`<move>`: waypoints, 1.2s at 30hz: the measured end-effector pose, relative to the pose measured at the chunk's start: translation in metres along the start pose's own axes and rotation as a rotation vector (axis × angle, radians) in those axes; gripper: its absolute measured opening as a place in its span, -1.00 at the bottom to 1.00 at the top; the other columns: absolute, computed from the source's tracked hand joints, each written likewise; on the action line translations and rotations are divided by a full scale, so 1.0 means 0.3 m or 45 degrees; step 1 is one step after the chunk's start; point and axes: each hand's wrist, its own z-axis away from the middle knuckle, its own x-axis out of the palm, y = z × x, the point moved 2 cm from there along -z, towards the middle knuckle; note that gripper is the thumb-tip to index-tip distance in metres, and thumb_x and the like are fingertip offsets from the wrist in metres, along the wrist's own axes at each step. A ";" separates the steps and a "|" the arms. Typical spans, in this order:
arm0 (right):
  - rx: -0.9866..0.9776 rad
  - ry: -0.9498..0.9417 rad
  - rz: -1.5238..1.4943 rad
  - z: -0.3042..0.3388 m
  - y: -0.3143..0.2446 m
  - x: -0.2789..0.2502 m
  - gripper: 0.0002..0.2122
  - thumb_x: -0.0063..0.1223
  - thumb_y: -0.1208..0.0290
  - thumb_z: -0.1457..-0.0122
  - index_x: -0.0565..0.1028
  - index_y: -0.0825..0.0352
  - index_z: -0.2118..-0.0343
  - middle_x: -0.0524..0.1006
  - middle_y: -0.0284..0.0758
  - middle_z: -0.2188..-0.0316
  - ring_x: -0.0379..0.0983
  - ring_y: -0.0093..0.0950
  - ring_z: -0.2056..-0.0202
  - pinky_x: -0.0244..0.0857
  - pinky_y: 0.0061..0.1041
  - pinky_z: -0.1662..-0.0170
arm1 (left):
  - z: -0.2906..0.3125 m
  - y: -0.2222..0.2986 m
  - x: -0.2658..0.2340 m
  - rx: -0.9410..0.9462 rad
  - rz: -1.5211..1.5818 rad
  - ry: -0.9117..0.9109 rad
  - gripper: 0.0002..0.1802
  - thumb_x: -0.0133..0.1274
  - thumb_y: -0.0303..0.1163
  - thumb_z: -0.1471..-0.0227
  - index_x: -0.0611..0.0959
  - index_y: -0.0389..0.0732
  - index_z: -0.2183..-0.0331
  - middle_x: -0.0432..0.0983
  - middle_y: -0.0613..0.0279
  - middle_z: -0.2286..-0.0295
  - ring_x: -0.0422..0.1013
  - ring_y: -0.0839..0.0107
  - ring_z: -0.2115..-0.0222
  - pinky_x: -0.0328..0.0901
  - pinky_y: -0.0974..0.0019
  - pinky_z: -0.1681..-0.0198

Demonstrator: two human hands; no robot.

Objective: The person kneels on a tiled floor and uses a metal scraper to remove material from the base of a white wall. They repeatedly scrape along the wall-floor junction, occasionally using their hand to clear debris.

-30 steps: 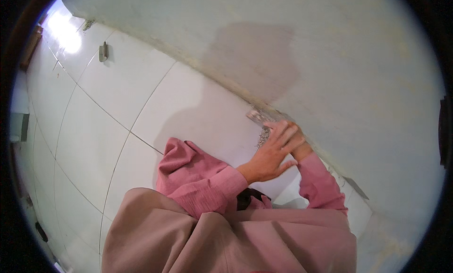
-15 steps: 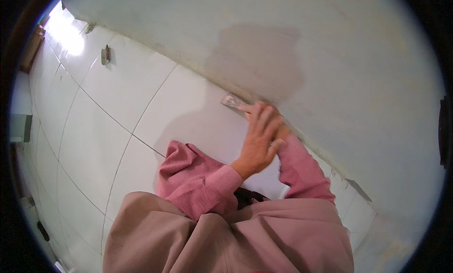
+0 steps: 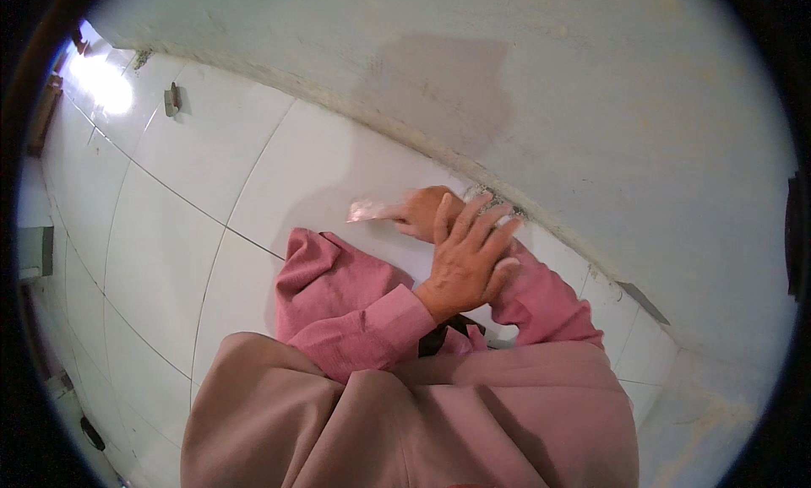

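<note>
My right hand (image 3: 432,212) is closed around the handle of a putty knife (image 3: 366,211). Its pale, smeared blade points left over the white tiled floor (image 3: 279,180), apart from the wall's foot. Whether the blade touches the tile I cannot tell. My left hand (image 3: 467,273) crosses over my right wrist with its fingers spread, holding nothing; it hides part of that wrist. Just beyond the fingers, grey crumbly debris (image 3: 498,203) lies along the bottom of the pale wall (image 3: 608,167).
Farther left on the floor lies a small trowel-like tool (image 3: 172,100). Another small clump of grey debris (image 3: 142,59) sits by the wall at the far left. A grey-green block-like object (image 3: 35,252) stands at the left edge. The wall runs diagonally along the right.
My right hand has drawn the putty knife away from the wall's foot, leftward and nearer to me. Grey debris at the wall now shows. My left hand's fingers have spread.
</note>
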 end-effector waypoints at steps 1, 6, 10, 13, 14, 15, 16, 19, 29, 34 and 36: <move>-0.049 -0.044 0.095 -0.053 -0.021 0.011 -0.64 -0.03 0.28 -0.13 0.40 -0.07 -0.03 0.50 -0.19 0.30 0.49 -0.22 0.36 0.36 -0.26 0.33 | -0.003 -0.018 -0.009 -0.022 0.023 0.001 -0.47 0.00 -0.17 0.00 0.45 -0.21 0.01 0.29 0.05 0.02 0.11 0.05 -0.10 -0.19 -0.10 -0.20; -0.120 0.206 0.035 0.127 0.129 0.131 -0.61 -0.07 0.27 -0.15 0.36 -0.28 -0.06 0.43 -0.17 0.43 0.45 -0.18 0.40 0.29 -0.16 0.39 | 0.008 0.003 0.054 0.103 0.312 -0.163 -0.43 0.03 -0.14 0.01 0.41 -0.25 0.00 0.30 -0.01 0.07 0.17 0.07 -0.02 -0.08 -0.06 -0.16; 0.159 0.040 -0.074 0.409 0.322 0.139 -0.62 -0.12 0.29 -0.14 0.40 -0.24 -0.04 0.40 -0.15 0.47 0.40 -0.19 0.46 0.24 -0.21 0.42 | 0.043 0.071 0.138 0.265 0.338 -0.534 -0.23 0.00 -0.04 -0.02 0.19 -0.18 -0.18 0.03 -0.11 -0.15 -0.07 -0.05 -0.20 -0.20 -0.11 -0.24; 0.250 0.100 -0.029 0.435 0.301 0.082 -0.65 -0.12 0.30 -0.14 0.45 -0.13 -0.01 0.41 -0.17 0.48 0.39 -0.21 0.47 0.25 -0.23 0.40 | 0.057 0.087 0.149 0.239 0.343 -0.541 -0.19 -0.01 -0.04 -0.03 0.12 -0.24 -0.20 -0.10 -0.17 -0.20 -0.21 -0.11 -0.24 -0.27 -0.10 -0.26; 0.157 0.246 -0.034 0.403 0.269 0.053 -0.66 -0.12 0.31 -0.13 0.47 -0.08 0.01 0.42 -0.18 0.48 0.39 -0.21 0.47 0.25 -0.23 0.40 | 0.058 0.082 0.145 0.214 0.345 -0.530 -0.19 -0.01 -0.05 -0.04 0.12 -0.25 -0.20 -0.10 -0.18 -0.20 -0.21 -0.12 -0.24 -0.27 -0.10 -0.26; 0.149 0.265 -0.092 0.352 0.246 0.030 -0.66 -0.11 0.31 -0.12 0.47 -0.05 0.01 0.44 -0.18 0.46 0.39 -0.21 0.48 0.26 -0.24 0.40 | 0.052 0.066 0.138 0.161 0.301 -0.476 -0.20 0.00 -0.06 -0.04 0.14 -0.26 -0.19 -0.09 -0.19 -0.19 -0.21 -0.13 -0.24 -0.26 -0.10 -0.26; 0.068 0.344 -0.152 0.290 0.228 0.007 -0.67 -0.10 0.32 -0.12 0.48 -0.01 0.02 0.45 -0.18 0.45 0.40 -0.21 0.48 0.26 -0.24 0.40 | 0.044 0.044 0.130 0.106 0.255 -0.423 -0.21 0.00 -0.07 -0.04 0.15 -0.27 -0.18 -0.08 -0.20 -0.18 -0.21 -0.13 -0.24 -0.25 -0.10 -0.26; 0.122 0.316 -0.230 0.091 0.236 -0.032 -0.69 -0.07 0.34 -0.10 0.50 0.06 0.07 0.48 -0.17 0.43 0.40 -0.19 0.47 0.27 -0.26 0.39 | 0.009 -0.032 0.110 -0.006 0.191 -0.259 -0.22 0.01 -0.08 -0.05 0.15 -0.29 -0.17 -0.07 -0.22 -0.18 -0.20 -0.14 -0.23 -0.24 -0.09 -0.25; 0.379 0.164 -0.034 0.441 0.407 0.042 -0.72 -0.03 0.33 -0.06 0.56 0.00 0.14 0.48 -0.22 0.47 0.43 -0.24 0.42 0.32 -0.32 0.36 | 0.038 0.017 0.191 0.161 0.478 -0.694 -0.14 0.02 -0.09 -0.04 0.04 -0.30 -0.21 -0.18 -0.24 -0.21 -0.23 -0.11 -0.24 -0.28 -0.04 -0.28; 0.221 0.433 0.067 0.382 0.362 -0.014 -0.74 -0.04 0.28 -0.07 0.57 0.01 0.17 0.46 -0.20 0.52 0.41 -0.20 0.44 0.30 -0.26 0.35 | 0.053 0.020 0.176 0.144 0.416 -0.564 -0.10 0.07 -0.09 -0.01 0.05 -0.33 -0.20 -0.21 -0.33 -0.19 -0.24 -0.22 -0.23 -0.22 -0.03 -0.26; 0.040 0.566 -0.013 0.265 0.341 -0.041 -0.74 -0.03 0.28 -0.06 0.57 0.02 0.17 0.47 -0.17 0.52 0.41 -0.17 0.43 0.30 -0.22 0.34 | 0.050 0.003 0.163 0.090 0.349 -0.444 -0.10 0.09 -0.10 0.00 0.06 -0.35 -0.18 -0.21 -0.36 -0.19 -0.23 -0.26 -0.22 -0.20 -0.04 -0.25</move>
